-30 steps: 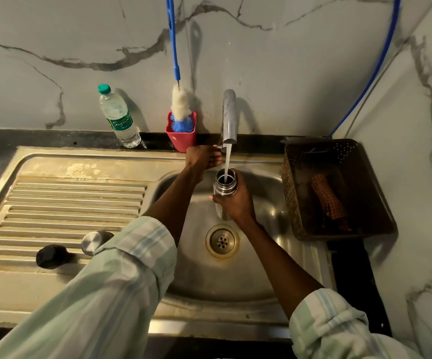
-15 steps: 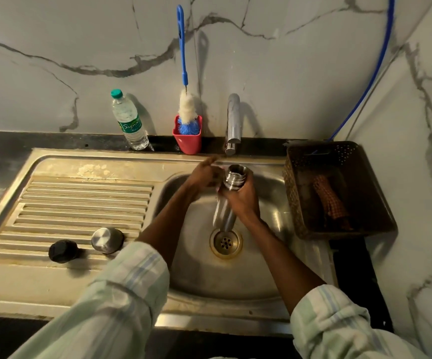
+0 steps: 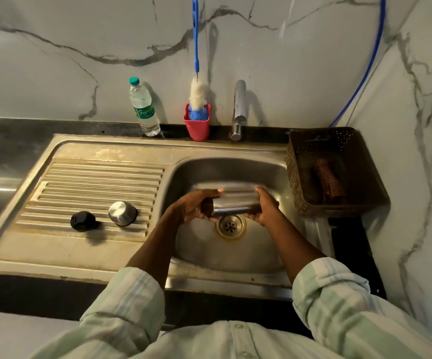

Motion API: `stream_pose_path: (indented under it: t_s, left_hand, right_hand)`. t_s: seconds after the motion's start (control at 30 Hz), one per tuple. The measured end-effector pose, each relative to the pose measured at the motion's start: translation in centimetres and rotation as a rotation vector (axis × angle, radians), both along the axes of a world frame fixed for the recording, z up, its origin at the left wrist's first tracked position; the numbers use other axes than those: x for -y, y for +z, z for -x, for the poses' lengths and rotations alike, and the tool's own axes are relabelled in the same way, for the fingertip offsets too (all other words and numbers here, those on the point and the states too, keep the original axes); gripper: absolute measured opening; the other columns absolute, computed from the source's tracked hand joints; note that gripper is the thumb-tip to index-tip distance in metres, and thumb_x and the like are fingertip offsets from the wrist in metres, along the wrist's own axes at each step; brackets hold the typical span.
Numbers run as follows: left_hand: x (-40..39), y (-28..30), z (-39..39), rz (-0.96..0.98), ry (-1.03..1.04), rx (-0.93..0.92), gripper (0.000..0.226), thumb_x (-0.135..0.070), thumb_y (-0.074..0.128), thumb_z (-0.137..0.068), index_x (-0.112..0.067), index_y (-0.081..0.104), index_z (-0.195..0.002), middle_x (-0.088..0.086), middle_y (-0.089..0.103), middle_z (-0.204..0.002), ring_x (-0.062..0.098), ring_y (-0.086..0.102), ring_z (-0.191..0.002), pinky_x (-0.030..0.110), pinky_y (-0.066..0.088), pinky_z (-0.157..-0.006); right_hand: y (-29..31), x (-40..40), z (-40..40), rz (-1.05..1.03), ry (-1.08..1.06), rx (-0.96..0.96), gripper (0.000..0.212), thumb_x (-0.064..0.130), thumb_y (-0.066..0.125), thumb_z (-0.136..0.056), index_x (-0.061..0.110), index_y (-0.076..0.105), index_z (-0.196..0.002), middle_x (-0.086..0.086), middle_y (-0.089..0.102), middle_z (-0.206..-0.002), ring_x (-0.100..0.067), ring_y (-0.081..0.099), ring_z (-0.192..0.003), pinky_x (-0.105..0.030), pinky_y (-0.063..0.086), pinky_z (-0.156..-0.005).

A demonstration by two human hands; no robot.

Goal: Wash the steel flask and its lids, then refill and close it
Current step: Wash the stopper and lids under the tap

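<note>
Both hands hold the flask (image 3: 235, 202) sideways over the sink (image 3: 225, 278) drain (image 3: 230, 226): the left hand (image 3: 194, 207) wraps one end, the right hand (image 3: 266, 207) cups the other, and the flask is motion-blurred. On the drainboard (image 3: 93, 182) sit the black lid (image 3: 82, 221) and steel lid (image 3: 122, 213), near each other. Farther back stand a bottle (image 3: 143, 108), brush cup (image 3: 196, 124) and tap (image 3: 238, 110).

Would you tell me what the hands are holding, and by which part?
Both hold the flask sideways over the sink: the left hand covers one end, the right hand the other.
</note>
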State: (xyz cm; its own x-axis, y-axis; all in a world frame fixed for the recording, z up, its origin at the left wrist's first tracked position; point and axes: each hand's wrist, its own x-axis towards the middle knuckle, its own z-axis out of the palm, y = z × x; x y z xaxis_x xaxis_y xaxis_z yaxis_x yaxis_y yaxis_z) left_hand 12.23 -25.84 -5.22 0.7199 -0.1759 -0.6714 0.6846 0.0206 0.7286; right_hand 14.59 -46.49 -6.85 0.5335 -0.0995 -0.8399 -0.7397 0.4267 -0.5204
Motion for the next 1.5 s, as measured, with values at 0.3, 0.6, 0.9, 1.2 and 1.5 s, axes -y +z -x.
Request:
stream_pose_path:
  t_s: [0.3,0.6,0.9,1.2,1.5]
  left_hand:
    - [3.6,4.5,-0.1,-0.418,0.017,0.501,0.073,-0.037,0.087,-0.072,-0.022,0.050,-0.133,-0.002,0.062,-0.119,0.015,0.064,-0.101,0.024,0.053,-0.074]
    - [5.7,4.4,1.4,-0.442,0.138,0.640,0.089,-0.031,0.089,-0.071,-0.022,0.038,-0.143,0.002,0.055,-0.138,0.013,0.052,-0.116,0.034,0.049,-0.098]
    - [5.9,4.4,1.8,-0.434,0.159,0.684,0.085,-0.030,0.090,-0.069,-0.020,0.044,-0.140,0.003,0.060,-0.133,0.017,0.057,-0.116,0.035,0.052,-0.096]
    - [5.3,5.1,-0.4,-0.468,0.140,0.631,0.073,-0.037,0.088,-0.070,-0.017,0.054,-0.132,-0.001,0.066,-0.120,0.013,0.062,-0.105,0.028,0.051,-0.090]
    - [4.2,7.3,-8.6,-0.350,0.159,0.545,0.024,-0.037,0.060,-0.098,-0.016,0.071,-0.105,0.002,0.072,-0.096,0.018,0.068,-0.090,0.050,0.055,-0.095]
  right_hand:
    - [-1.7,-1.6,2.1,-0.388,-0.085,-0.104,0.053,0.041,0.047,-0.098,-0.003,0.055,-0.127,-0.029,0.060,-0.114,-0.040,0.064,-0.093,-0.040,0.060,-0.056]
    - [-0.1,-3.0,4.0,-0.391,0.057,-0.150,0.053,0.046,0.050,-0.093,-0.003,0.060,-0.112,-0.025,0.059,-0.120,-0.040,0.065,-0.089,-0.040,0.055,-0.064]
    - [1.4,-2.3,4.5,-0.268,0.143,-0.124,0.031,0.035,0.051,-0.097,0.006,0.059,-0.107,-0.018,0.057,-0.112,-0.034,0.056,-0.115,-0.052,0.051,-0.090]
    - [2.7,-2.3,1.5,0.256,0.666,0.586,0.055,-0.001,0.068,-0.073,0.014,0.057,-0.125,-0.009,0.065,-0.111,-0.023,0.059,-0.104,-0.039,0.049,-0.090]
    - [4.8,-3.2,-1.7,0.549,0.436,0.686,0.080,0.010,0.087,-0.066,0.012,0.043,-0.133,-0.004,0.060,-0.121,-0.021,0.058,-0.108,-0.030,0.045,-0.084]
